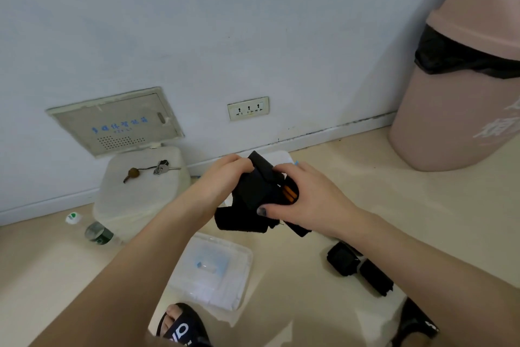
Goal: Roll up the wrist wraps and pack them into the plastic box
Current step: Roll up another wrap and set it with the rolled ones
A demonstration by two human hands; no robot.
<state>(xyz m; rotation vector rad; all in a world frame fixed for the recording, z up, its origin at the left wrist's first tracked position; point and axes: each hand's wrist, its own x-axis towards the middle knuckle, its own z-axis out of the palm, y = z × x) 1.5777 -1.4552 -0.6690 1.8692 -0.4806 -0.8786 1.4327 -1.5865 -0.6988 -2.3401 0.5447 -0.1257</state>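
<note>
A black wrist wrap (253,194) with orange stripes is held in the air over the floor, partly rolled, its loose end hanging below. My left hand (222,180) grips its upper left side. My right hand (306,197) holds its right side, thumb pressed on the roll. A second black wrap (357,268) lies on the floor at the right. The clear plastic lid (211,270) lies on the floor below my hands. The plastic box (281,156) shows as a white edge behind my hands, mostly hidden.
A white stool (140,194) with keys (160,168) on it stands at the left by the wall. A bottle (95,230) lies beside it. A pink bin (461,79) stands at the right. My sandalled feet (183,327) are at the bottom.
</note>
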